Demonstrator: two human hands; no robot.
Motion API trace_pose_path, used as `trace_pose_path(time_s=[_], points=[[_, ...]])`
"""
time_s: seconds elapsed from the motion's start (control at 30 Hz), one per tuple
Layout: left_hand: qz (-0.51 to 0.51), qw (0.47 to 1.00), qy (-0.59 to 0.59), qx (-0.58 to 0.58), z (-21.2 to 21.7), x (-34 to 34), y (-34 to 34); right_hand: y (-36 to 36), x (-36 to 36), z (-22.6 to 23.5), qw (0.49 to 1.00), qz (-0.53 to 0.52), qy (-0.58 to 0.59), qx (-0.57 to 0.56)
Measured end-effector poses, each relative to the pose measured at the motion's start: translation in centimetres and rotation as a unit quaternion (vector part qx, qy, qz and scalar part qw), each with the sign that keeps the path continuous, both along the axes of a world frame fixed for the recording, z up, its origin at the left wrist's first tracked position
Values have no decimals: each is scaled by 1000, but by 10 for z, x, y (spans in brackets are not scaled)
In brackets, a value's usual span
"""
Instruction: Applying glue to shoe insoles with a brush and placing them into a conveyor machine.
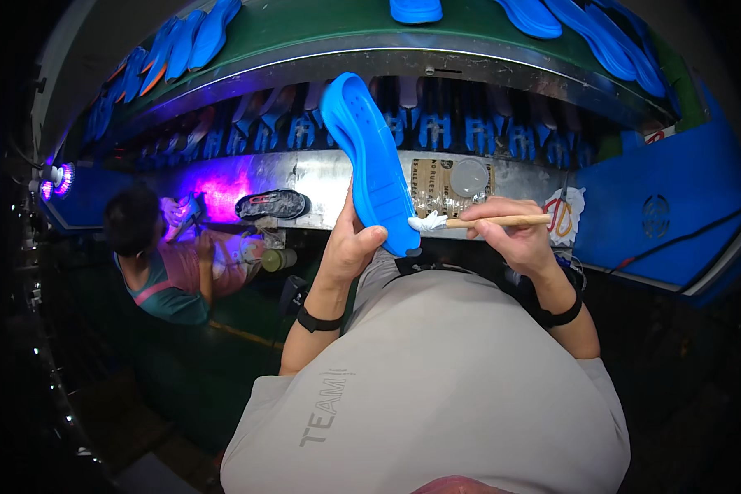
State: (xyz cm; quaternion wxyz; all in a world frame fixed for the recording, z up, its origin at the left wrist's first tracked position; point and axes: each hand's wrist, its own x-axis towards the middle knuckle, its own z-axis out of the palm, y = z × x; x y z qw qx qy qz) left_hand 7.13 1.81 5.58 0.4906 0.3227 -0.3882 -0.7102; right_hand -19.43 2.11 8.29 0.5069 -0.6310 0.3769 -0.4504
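My left hand (355, 239) grips a blue shoe sole (369, 156) near its lower end, the thumb on its face and the other fingers hidden behind it. The sole stands tilted, its far end leaning left over the bench. Between the fingers and thumb of my right hand (514, 235) is a brush (502, 221) with a pale wooden handle. Its white head touches the sole's right edge near the bottom. Just beyond the brush, a round translucent dish (469, 178) sits on a printed cardboard sheet (432, 185).
A dark shoe (272, 204) lies on the metal bench (321, 177) to the left. Farther left, a co-worker (169, 255) sits by purple light. More blue soles (214, 33) lie on the green conveyor (329, 20) above a row of clamps. A blue machine housing (650, 206) stands right.
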Motion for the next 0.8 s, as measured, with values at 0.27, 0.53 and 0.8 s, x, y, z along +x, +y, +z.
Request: trace_pose_path(time_s=[0.27, 0.53, 0.8], points=[[-109, 935, 321, 103, -23, 13, -1, 0, -12, -21, 966, -124, -220, 55], [-166, 805, 554, 137, -34, 17, -8, -10, -19, -47, 947, -174, -258, 85], [-217, 867, 437, 105, -16, 36, -31, -4, -25, -69, 939, -221, -233, 122]])
